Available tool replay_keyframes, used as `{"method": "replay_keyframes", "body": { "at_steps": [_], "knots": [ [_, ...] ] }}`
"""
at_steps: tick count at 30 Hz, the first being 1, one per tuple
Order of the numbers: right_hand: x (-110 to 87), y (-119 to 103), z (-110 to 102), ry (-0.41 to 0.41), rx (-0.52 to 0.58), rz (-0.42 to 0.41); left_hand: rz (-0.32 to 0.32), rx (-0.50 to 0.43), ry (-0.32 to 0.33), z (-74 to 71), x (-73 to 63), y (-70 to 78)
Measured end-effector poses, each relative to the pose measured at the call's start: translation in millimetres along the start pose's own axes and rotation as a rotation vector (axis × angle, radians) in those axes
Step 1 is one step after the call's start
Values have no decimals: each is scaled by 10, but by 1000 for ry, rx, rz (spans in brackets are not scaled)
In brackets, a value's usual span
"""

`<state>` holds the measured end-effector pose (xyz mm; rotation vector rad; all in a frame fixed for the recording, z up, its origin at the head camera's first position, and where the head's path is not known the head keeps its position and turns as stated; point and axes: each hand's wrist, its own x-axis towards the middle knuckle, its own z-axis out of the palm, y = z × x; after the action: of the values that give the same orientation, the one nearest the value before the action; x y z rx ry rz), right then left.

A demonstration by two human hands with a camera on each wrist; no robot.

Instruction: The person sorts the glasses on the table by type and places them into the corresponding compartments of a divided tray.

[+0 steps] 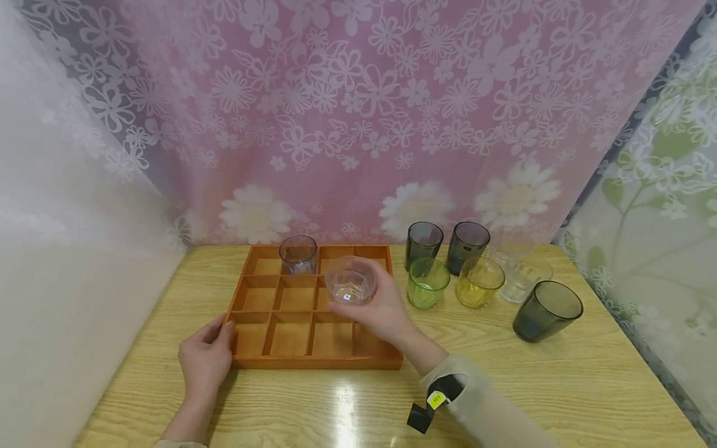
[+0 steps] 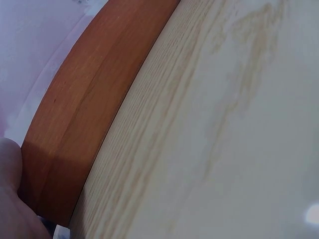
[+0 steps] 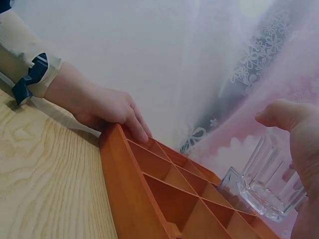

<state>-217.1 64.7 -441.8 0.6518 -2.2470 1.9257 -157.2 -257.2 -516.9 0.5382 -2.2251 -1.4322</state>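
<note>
My right hand (image 1: 383, 306) grips a clear drinking glass (image 1: 348, 285) by its side. The glass hangs above the right half of a wooden divided tray (image 1: 313, 363); in the right wrist view this glass (image 3: 264, 186) has a faceted wall and a thick base. At the tray's front left corner, my left hand (image 1: 205, 356) holds the edge, with its fingers (image 3: 137, 124) over the rim. A purple-tinted clear glass (image 1: 299, 254) stands in the back row, second compartment from the left. The left wrist view has the tray's outer side (image 2: 94, 104) and part of my left hand (image 2: 12, 199).
Right of the tray stand two dark grey glasses (image 1: 424, 242), a green glass (image 1: 428, 283), a yellow glass (image 1: 480, 283) and clear glasses (image 1: 524, 280). Another dark glass (image 1: 546, 311) is nearest the right edge. A pink floral curtain (image 1: 347, 124) hangs behind the table (image 1: 291, 410).
</note>
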Motion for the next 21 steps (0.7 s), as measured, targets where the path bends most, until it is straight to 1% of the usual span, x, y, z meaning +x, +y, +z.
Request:
{"method": "replay_keyframes", "body": {
  "at_steps": [5, 10, 16, 21],
  "knots": [
    [107, 21, 84, 14, -14, 1, 3, 1, -1, -6, -4, 8],
    [201, 49, 147, 6, -5, 18, 9, 2, 8, -2, 5, 3],
    [292, 131, 217, -31, 19, 17, 15, -9, 8, 3, 6, -10],
    [354, 179, 292, -63, 67, 49, 17, -19, 10, 7, 9, -34]
  ]
}}
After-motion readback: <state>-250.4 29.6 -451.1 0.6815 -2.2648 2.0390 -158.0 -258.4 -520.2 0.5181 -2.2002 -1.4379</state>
